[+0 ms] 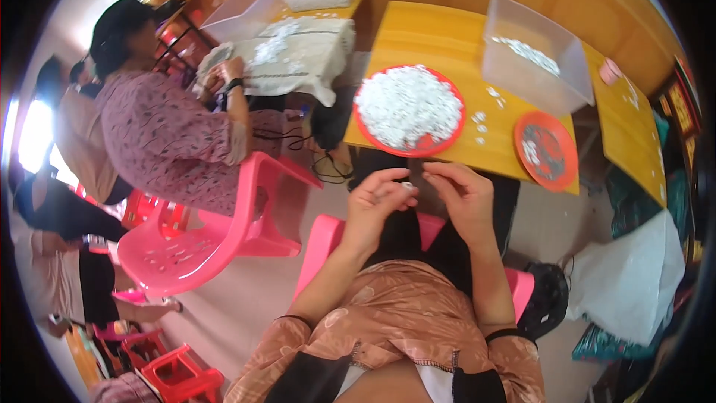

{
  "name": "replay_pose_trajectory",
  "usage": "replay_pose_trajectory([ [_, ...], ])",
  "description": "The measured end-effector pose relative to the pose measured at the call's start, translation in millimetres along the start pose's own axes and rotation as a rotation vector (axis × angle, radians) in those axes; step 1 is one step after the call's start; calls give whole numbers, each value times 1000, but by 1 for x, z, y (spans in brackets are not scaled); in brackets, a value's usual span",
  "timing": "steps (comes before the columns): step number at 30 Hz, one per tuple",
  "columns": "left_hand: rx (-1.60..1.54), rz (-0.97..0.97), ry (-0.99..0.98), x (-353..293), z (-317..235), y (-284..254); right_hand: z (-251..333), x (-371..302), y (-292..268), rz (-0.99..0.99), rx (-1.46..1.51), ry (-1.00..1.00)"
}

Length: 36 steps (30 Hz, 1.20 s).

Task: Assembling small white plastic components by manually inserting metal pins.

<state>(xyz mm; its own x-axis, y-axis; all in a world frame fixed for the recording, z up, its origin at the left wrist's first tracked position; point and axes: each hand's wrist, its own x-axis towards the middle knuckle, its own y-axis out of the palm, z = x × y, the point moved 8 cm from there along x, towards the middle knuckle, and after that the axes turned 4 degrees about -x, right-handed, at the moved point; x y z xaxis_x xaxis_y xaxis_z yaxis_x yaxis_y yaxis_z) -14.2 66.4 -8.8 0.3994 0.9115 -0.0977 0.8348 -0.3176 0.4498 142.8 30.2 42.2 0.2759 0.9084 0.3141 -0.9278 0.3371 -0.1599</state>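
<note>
Just in front of the table's near edge, my hands work close together over my lap. My left hand [375,205] is closed, with a tiny white piece [409,186] at its fingertips. My right hand [467,198] pinches near the end of a narrow dark strip [415,170] that lies between the hands; its kind is too small to make out. Right beyond them stands a round red tray [425,142] heaped with small white pieces [406,104]. To its right is an orange-red plate [568,151] holding fewer white pieces and a greyish pile.
A clear plastic bin [544,88] with white pieces stands on the yellow table [418,26]. Loose white pieces lie beside it. On my left, another person [168,127] works at a cloth-covered table, beside a pink chair [186,254]. A white sack [630,276] rests on the floor at right.
</note>
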Motion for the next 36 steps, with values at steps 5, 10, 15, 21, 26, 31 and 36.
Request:
replay_pose_trajectory([
  [5, 31, 22, 29, -17, -8, 9, 32, -23, -9, -21, -77, -229],
  [10, 37, 99, 106, -32, -25, 32, 54, -43, -10, -36, -28, -274],
  [15, 83, 116, 184, -39, -34, 42, 65, -46, -13, -47, -16, -296],
  [21, 80, 113, 184, -41, -31, 41, 58, -48, -13, -60, 56, -242],
  [26, 95, 111, 165, -41, -31, 41, 57, -48, -13, -15, 20, -224],
  [31, 82, 116, 159, -40, -28, 40, 53, -48, -11, 18, 32, -189],
  [36, 80, 125, 149, -38, -27, 39, 55, -48, -11, -8, 24, -234],
])
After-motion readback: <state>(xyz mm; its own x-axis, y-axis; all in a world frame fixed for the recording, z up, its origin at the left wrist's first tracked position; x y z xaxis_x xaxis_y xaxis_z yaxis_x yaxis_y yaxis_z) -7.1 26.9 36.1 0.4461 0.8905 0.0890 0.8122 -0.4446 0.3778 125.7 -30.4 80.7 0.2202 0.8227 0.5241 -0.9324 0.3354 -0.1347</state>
